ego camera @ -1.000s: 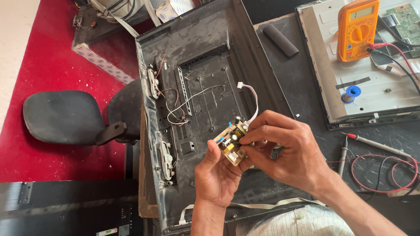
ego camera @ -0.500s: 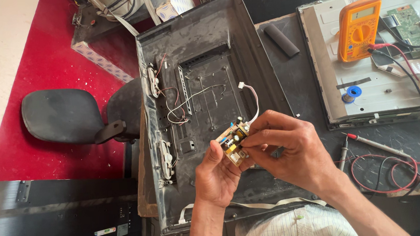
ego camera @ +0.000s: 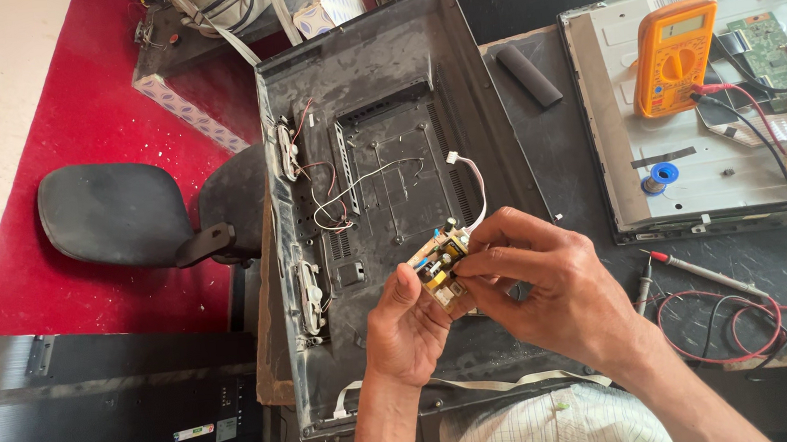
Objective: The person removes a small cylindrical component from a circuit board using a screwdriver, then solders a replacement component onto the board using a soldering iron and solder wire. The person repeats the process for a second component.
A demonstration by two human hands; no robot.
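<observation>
The person is holding a small circuit board point(ego camera: 441, 269) up over the open back shell point(ego camera: 392, 202) of a flat television, which is lying face-up on the tabletop point(ego camera: 603, 261). The left hand point(ego camera: 405, 328) is gripping the board from below, fingers curled and thumb pressed against its near edge. The right hand point(ego camera: 548, 284) is closing on it from the right – thumb and forefinger pinched at the board's lower right corner, the other fingers arched over the top. Both hands are narrow, wrapped on the board, and neither is holding a tool.

The board is clear of the shell, lifted above its lower middle part, so it is not seated in any mount. A white cable point(ego camera: 475, 182) with a small white plug is curving from the board's far edge out over the shell; the plug end seems to be lying loose, though whether it is joined to anything cannot be told. Thin red and white wires point(ego camera: 335, 193) are running across the shell's inner plate between two speakers along its left wall.

Judging by this, the shell is already stripped of its main parts and the board is out and being looked over or worked at by hand – any fitting or testing is still to come. The orange meter point(ego camera: 675, 54) is lying on a grey metal panel point(ego camera: 690, 179) well to the right, and its red-tipped probe point(ego camera: 697, 267) is resting untouched on the tabletop near the right hand.
</observation>
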